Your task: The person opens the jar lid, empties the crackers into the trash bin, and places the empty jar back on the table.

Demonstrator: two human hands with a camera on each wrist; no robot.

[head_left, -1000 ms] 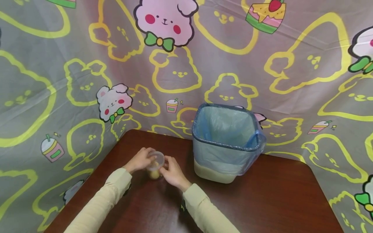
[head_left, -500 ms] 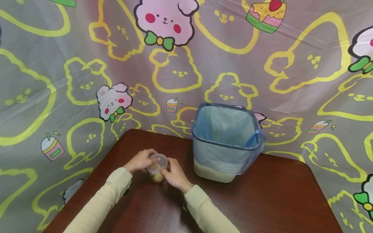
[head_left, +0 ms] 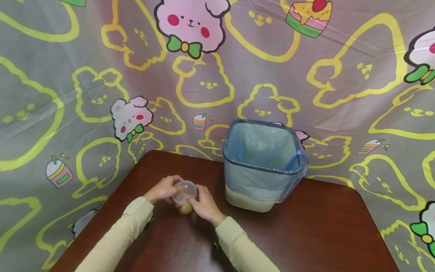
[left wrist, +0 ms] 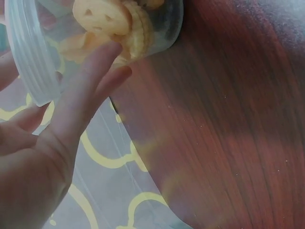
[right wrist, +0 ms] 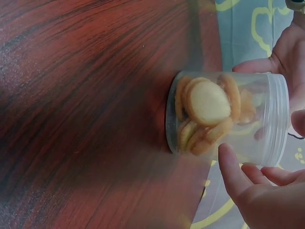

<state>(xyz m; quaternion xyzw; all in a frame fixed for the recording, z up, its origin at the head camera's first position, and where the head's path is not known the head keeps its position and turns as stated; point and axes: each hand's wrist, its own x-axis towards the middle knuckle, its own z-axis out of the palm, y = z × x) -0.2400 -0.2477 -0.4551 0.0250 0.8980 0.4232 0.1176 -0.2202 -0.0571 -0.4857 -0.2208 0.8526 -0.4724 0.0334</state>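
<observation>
A clear round plastic jar (head_left: 185, 192) with a ribbed lid (right wrist: 276, 119) stands upright on the table, left of the bin. Cookies (right wrist: 208, 101) with light faces and browner edges lie inside it, some stacked on edge. My left hand (head_left: 165, 188) holds the jar from the left, its thumb over the lid. From the other side my right hand (head_left: 205, 206) grips it, with the thumb at the lid's near edge and fingertips against the clear wall. In the left wrist view, fingers of the left hand (left wrist: 43, 167) lie along the jar's side.
A pale bin (head_left: 251, 202) lined with a blue plastic bag (head_left: 265, 181) stands to the right of the hands. The dark red-brown wooden table (head_left: 306, 234) ends at a patterned cloth (head_left: 210, 45) behind and at the sides.
The jar has shifted slightly right and toward me, with both hands moving along on it. The bin stays where it was.
</observation>
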